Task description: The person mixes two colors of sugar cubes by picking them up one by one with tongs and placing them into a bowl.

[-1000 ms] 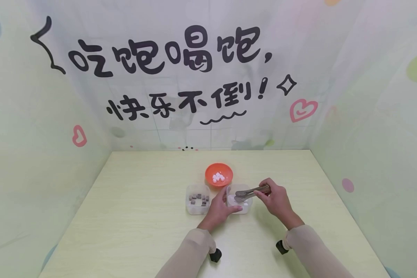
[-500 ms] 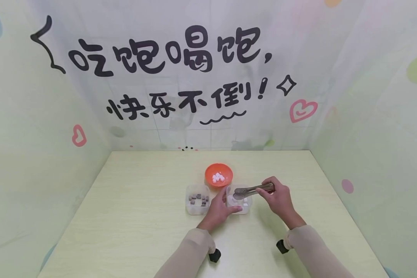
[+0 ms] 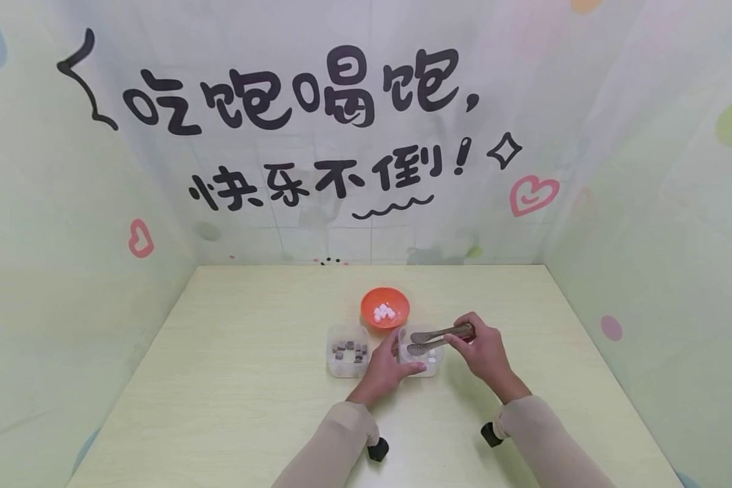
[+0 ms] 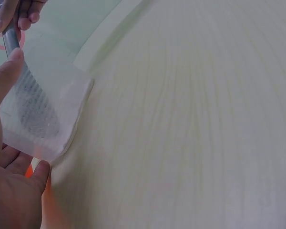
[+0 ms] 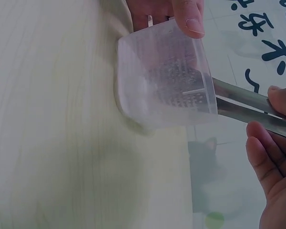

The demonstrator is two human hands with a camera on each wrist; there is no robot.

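Note:
My left hand point(image 3: 383, 371) grips a clear plastic container point(image 5: 136, 102) between thumb and fingers, the thumb at the near side. My right hand point(image 3: 483, 349) holds metal tongs point(image 3: 444, 333) by the closed end. Both perforated heads reach into this container and stand spread apart; in the right wrist view they show through its wall. Small white pieces point(image 3: 432, 353) lie at the container's right side. Behind it sits an orange bowl point(image 3: 396, 295) with several white lumps point(image 3: 384, 312) inside.
A second clear container point(image 3: 335, 369) with several dark brown cubes point(image 3: 350, 346) stands just left of my left hand. All of it rests on a pale wood-grain table point(image 3: 232, 379). Printed walls point(image 3: 366, 244) close in the back and both sides.
The tongs' heads, close together a second ago, have parted. My right hand shifted slightly right, then back left. My left hand has stayed on the container.

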